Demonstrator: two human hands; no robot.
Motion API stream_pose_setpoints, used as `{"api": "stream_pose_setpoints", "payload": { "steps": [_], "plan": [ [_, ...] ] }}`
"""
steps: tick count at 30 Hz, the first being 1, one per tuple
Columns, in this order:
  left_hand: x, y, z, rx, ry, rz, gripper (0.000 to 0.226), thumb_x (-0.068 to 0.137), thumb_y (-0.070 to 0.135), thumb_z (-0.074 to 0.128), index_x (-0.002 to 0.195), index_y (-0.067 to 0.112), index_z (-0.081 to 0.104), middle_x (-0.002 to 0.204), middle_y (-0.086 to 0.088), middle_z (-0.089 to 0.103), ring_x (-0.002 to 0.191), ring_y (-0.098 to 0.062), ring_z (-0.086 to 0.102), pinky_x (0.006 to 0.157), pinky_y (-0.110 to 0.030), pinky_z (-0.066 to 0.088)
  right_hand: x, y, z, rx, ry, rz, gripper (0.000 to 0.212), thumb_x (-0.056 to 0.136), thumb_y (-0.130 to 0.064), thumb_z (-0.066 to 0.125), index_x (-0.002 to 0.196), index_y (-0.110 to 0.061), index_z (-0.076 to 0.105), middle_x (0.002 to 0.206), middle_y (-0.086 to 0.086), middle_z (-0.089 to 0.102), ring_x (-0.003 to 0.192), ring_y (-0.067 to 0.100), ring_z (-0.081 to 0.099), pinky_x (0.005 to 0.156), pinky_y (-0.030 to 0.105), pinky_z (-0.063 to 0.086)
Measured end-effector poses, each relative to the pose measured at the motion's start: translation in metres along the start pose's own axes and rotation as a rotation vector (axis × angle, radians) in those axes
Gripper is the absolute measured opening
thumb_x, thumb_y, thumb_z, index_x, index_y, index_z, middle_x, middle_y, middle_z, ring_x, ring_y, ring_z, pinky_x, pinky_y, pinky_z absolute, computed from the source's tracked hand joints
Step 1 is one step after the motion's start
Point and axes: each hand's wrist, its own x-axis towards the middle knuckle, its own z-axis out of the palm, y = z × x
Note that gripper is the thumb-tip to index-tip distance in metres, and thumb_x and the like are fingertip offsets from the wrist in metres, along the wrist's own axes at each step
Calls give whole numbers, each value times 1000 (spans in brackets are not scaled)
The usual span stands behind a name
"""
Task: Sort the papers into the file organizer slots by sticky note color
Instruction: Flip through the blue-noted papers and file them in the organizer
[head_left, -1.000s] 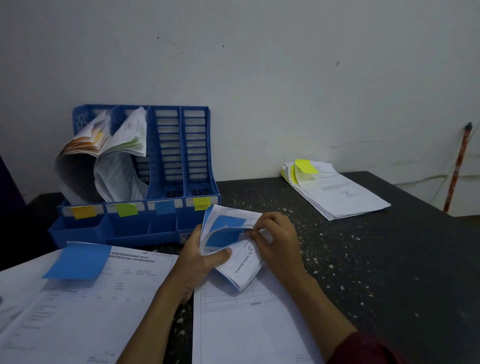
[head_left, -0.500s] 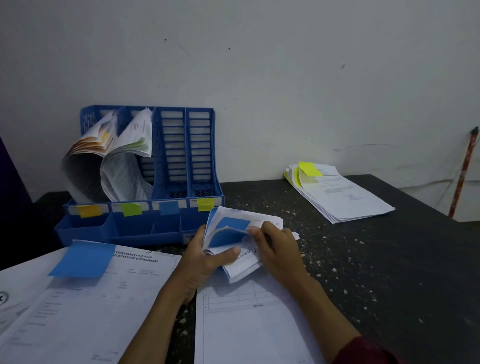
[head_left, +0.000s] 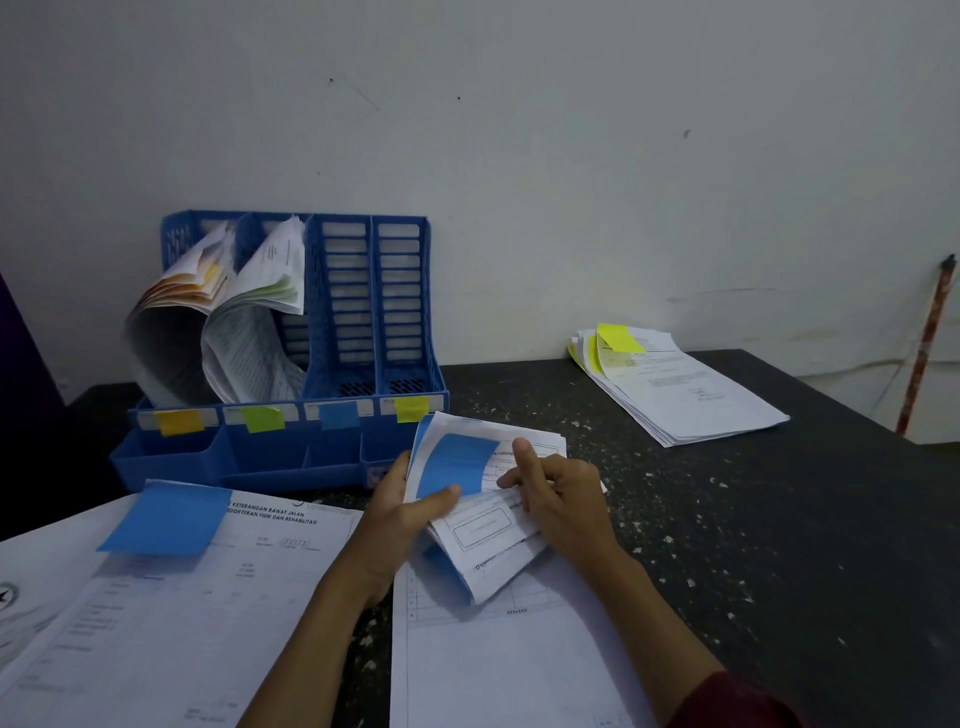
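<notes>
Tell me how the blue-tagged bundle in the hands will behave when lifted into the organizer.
Probably floppy: the blue-tagged bundle bends over the left hand, and the filed papers in the organizer curl right over. Likely light, being a thin stack of sheets. The sheets may fan or slip apart, since their edges sit uneven.

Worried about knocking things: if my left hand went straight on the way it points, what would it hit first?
Probably the file organizer's front tray, just beyond the left hand gripping the blue-tagged papers; depth unclear.

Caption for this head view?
Left hand and right hand hold a blue-noted paper bundle before the blue plastic file organizer.
</notes>
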Motion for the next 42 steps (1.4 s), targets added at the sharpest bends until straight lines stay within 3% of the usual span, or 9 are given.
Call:
{"api": "stream_pose_setpoints", "payload": {
  "steps": [3, 7, 14, 24, 30, 34, 38, 40, 42],
  "plan": [
    [1, -2, -1, 79, 28, -6, 65, 66, 28, 81, 126, 26, 55, 114, -8, 70, 107, -25, 69, 89, -45, 59, 0, 7, 1, -59, 11, -80, 42, 91, -50, 58, 70, -17, 72, 67, -10, 71, 63, 9, 66, 62, 32, 56],
    [3, -4, 0, 120, 22, 3, 60, 68, 22, 85, 117, 34, 53, 112, -4, 68, 105, -21, 68, 85, -40, 60, 2, 9, 2, -144, 3, -74, 11, 90, -33, 70, 97, -27, 65, 89, -21, 62, 81, 1, 63, 62, 11, 51],
    [1, -2, 1, 134, 32, 16, 57, 76, 9, 84, 118, 34, 52, 111, -3, 68, 103, -19, 68, 81, -35, 60, 2, 12, 5, -244, -62, -82, 65, 91, -30, 71, 146, -41, 39, 122, -16, 39, 75, 5, 62, 70, 14, 57],
    [1, -2, 0, 144, 26, 27, 56, 78, 10, 83, 118, 34, 53, 112, -2, 68, 105, -20, 67, 86, -39, 60, 1, 12, 5, -207, 50, -149, 23, 84, -25, 77, 106, -22, 72, 121, -2, 58, 74, 6, 63, 68, 9, 54],
    [2, -4, -1, 148, 29, 29, 57, 71, 18, 85, 115, 38, 53, 115, 2, 67, 110, -17, 64, 89, -38, 58, 2, 16, 6, -377, 141, -264, 12, 80, -19, 81, 84, -19, 71, 96, -4, 69, 89, 15, 60, 85, 21, 39],
    [2, -2, 1, 151, 23, 30, 64, 63, 28, 86, 116, 39, 52, 116, 2, 68, 107, -14, 66, 87, -37, 60, 1, 18, 6, -296, 29, -286, 3, 88, -17, 69, 85, -16, 69, 89, -2, 71, 83, 13, 61, 82, 33, 52],
    [-1, 5, 4, 125, 25, 66, 57, 66, 44, 90, 111, 36, 55, 104, 6, 71, 90, -2, 71, 69, -21, 58, 0, 15, 5, -245, 14, -253, 29, 98, -33, 55, 76, -14, 62, 71, -4, 63, 68, 13, 54, 85, 34, 50],
    [-5, 9, 6, 102, 25, 51, 70, 55, 77, 77, 111, 39, 57, 104, 8, 72, 95, -7, 71, 75, -23, 56, 0, 12, 4, -212, -7, -217, 45, 102, -42, 44, 72, -13, 60, 66, -3, 61, 64, 14, 53, 82, 39, 50],
    [-7, 11, 9, 39, 46, 25, 44, 77, 76, 59, 107, 44, 56, 105, 14, 67, 100, -4, 64, 81, -22, 48, 0, 6, 3, -157, -30, -142, 59, 102, -53, 33, 75, -12, 66, 67, -6, 64, 65, 13, 58, 73, 40, 51]
  ]
}}
